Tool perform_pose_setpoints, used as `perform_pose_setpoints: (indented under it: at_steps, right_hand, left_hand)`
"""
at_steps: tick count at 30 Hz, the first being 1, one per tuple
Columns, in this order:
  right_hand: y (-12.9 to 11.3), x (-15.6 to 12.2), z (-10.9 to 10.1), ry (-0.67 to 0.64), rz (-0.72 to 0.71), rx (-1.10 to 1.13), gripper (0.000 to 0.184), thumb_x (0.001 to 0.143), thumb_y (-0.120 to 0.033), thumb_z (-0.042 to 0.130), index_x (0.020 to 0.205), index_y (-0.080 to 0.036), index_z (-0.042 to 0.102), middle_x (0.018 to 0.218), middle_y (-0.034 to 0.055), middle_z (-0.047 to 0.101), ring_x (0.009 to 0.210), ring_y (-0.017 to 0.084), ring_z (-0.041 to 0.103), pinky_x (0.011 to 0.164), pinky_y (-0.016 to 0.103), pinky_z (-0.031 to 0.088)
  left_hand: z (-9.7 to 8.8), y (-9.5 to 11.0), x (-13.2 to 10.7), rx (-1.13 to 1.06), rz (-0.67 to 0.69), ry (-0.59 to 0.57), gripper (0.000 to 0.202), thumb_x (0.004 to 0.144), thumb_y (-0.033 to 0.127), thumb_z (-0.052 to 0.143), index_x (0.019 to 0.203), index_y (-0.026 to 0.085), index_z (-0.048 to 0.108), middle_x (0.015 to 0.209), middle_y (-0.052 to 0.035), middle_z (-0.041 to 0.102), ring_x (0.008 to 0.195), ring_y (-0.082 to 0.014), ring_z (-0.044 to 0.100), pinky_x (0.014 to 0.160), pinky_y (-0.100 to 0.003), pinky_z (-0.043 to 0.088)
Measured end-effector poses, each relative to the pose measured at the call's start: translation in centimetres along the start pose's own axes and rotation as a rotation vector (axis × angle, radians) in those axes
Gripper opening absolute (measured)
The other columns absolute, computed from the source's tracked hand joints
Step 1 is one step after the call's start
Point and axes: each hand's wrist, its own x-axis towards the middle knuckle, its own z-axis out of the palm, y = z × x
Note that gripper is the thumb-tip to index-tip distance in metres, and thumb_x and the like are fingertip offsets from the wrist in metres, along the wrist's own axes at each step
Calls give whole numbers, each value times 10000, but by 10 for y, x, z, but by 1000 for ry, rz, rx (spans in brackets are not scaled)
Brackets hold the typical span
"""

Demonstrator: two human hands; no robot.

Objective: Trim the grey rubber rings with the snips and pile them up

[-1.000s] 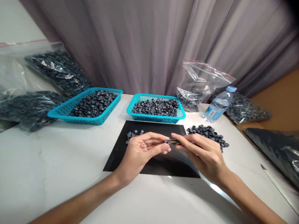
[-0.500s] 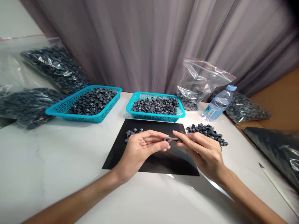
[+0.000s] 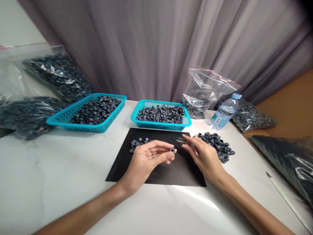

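My left hand [image 3: 149, 157] hovers over a black mat [image 3: 158, 166] and pinches a small grey ring [image 3: 172, 150] between thumb and fingertip. My right hand [image 3: 204, 156] is just to its right, fingers closed on thin metal tweezers [image 3: 181, 140] whose tips point left, a little apart from the ring. A small cluster of grey rings [image 3: 139, 143] lies on the mat behind my left hand. A loose pile of grey rings [image 3: 216, 143] sits on the white table right of the mat, beside my right hand.
Two turquoise baskets [image 3: 73, 121] [image 3: 137, 121] of grey rings stand behind the mat. Clear bags of rings [image 3: 58, 73] lie at the left, another bag [image 3: 202, 94] and a water bottle [image 3: 223, 112] at the back right. A dark bag [image 3: 286, 153] lies at the right edge.
The tweezers have drawn back to the right, away from the ring, which stays pinched in my left hand. My right hand has lowered toward the mat's right edge.
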Motion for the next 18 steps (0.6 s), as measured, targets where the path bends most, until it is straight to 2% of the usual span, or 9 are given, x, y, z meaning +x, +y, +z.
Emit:
perform_pose_setpoints:
  at_steps: [2, 5, 7, 9, 12, 15, 18]
  right_hand:
    - [1, -2, 7, -13, 76, 29, 299, 1020, -383, 518, 1275, -243, 590, 1081, 74, 731, 881, 232, 731, 753, 336, 572]
    - [-3, -5, 13, -31, 144, 63, 191, 1017, -355, 516, 1157, -241, 580, 1054, 63, 732, 896, 237, 730, 763, 341, 570]
    - [-7, -6, 16, -59, 135, 53, 153, 1016, -334, 515, 1120, -241, 576, 1038, 59, 714, 883, 232, 722, 753, 334, 563]
    - [-10, -7, 17, -73, 107, 16, 145, 1021, -313, 496, 1109, -237, 584, 1049, 68, 681, 887, 227, 705, 757, 333, 558]
    - [-14, -8, 20, -57, 76, -79, 169, 1030, -284, 455, 1035, -221, 612, 1057, 87, 637, 899, 224, 673, 746, 331, 554]
    - [-14, -8, 22, -52, 51, -194, 204, 1035, -282, 435, 982, -220, 622, 1027, 89, 631, 895, 228, 651, 684, 319, 548]
    - [-14, -8, 23, -43, 0, -252, 203, 1037, -303, 446, 1011, -231, 635, 992, 85, 634, 886, 236, 637, 649, 321, 545]
  left_hand:
    - [0, -2, -1, 121, 66, 10, 149, 843, 296, 778, 973, 226, 776, 872, -11, 779, 764, -145, 724, 706, -244, 595]
    - [-4, -5, -2, 423, 341, 86, 119, 837, 261, 785, 955, 258, 786, 952, -10, 735, 867, -158, 689, 814, -283, 559]
    - [-7, -5, -1, 600, 535, 148, 124, 834, 245, 789, 957, 265, 788, 974, -14, 676, 912, -159, 656, 879, -297, 523]
    - [-12, -4, 1, 710, 626, 206, 122, 841, 261, 782, 963, 265, 785, 938, -8, 600, 880, -147, 626, 857, -286, 509]
    - [-20, -2, 8, 804, 641, 329, 119, 840, 291, 782, 955, 263, 775, 900, 5, 522, 839, -140, 586, 830, -277, 498]
    - [-30, -1, 15, 851, 588, 447, 123, 830, 301, 790, 944, 265, 765, 904, 7, 502, 856, -154, 573, 856, -294, 489]
    - [-37, -3, 20, 867, 494, 457, 109, 841, 312, 776, 935, 262, 756, 917, 3, 519, 871, -167, 570, 869, -305, 483]
